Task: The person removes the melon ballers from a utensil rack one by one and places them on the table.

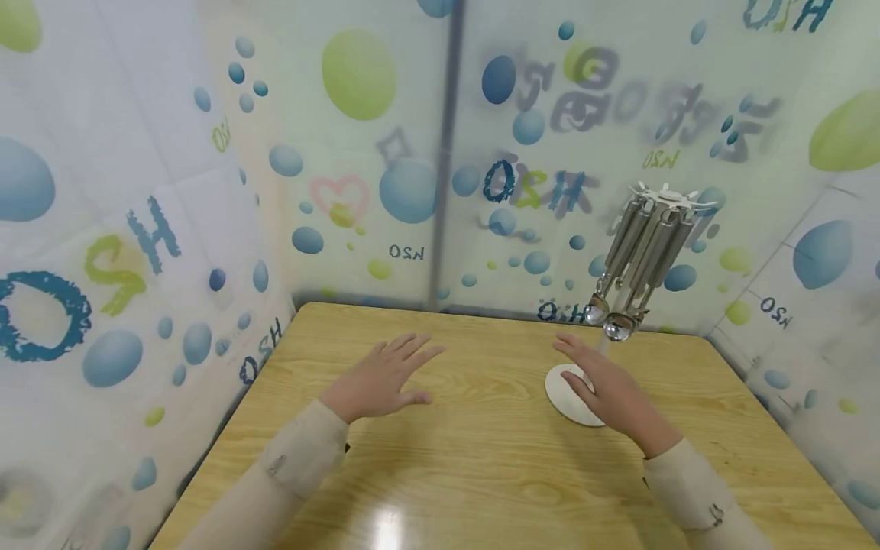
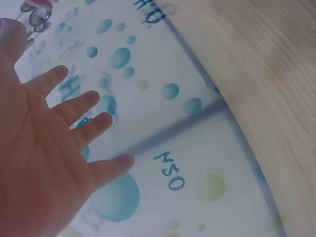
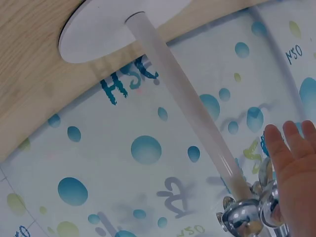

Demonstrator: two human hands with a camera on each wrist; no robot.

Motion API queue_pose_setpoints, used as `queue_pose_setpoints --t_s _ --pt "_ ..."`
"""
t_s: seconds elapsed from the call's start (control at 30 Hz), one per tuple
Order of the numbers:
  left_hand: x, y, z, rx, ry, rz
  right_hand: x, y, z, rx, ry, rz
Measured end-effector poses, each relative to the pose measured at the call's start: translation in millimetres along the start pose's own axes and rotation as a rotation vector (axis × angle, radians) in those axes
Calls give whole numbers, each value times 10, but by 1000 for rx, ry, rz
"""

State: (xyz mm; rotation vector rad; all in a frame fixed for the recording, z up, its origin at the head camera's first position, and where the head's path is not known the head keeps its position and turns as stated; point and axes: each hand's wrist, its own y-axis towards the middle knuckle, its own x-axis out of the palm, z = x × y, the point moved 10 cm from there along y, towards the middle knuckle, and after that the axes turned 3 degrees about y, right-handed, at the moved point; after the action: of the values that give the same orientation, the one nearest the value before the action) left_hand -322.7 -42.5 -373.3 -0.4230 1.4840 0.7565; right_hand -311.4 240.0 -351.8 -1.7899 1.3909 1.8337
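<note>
Hovering over a desk (image 1: pixel 474 466), a person's left hand (image 1: pixel 385 382) and right hand (image 1: pixel 615 389) spread their fingers, holding nothing.
The stand (image 3: pixel 190 101) rises near the far edge, towards the far right corner, its wide base (image 1: pixel 565 399) probably there to steady the high load; utensils (image 1: pixel 646 244) hang bowls down, presumably so each stays separate on its hook. The right hand is close by, contact unclear; the left hand is well apart, nearer the left edge.
</note>
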Motion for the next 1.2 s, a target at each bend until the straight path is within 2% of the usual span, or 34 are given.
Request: queue_pose_setpoints --t_s 0.17,0.37,0.6,0.93,1.2 --pt "-30 143 113 56 -12 6 -182 -28 -42 -71 -35 88" --pt "-30 274 268 139 -69 37 -409 -91 -63 -141 -50 222" --pt "-44 437 338 139 -114 41 -645 -124 -47 -182 -72 335" --pt "-187 575 426 161 -61 104 -861 -186 10 -185 -67 404" --pt "-143 645 519 168 -21 94 -1034 -251 47 -170 -55 497"
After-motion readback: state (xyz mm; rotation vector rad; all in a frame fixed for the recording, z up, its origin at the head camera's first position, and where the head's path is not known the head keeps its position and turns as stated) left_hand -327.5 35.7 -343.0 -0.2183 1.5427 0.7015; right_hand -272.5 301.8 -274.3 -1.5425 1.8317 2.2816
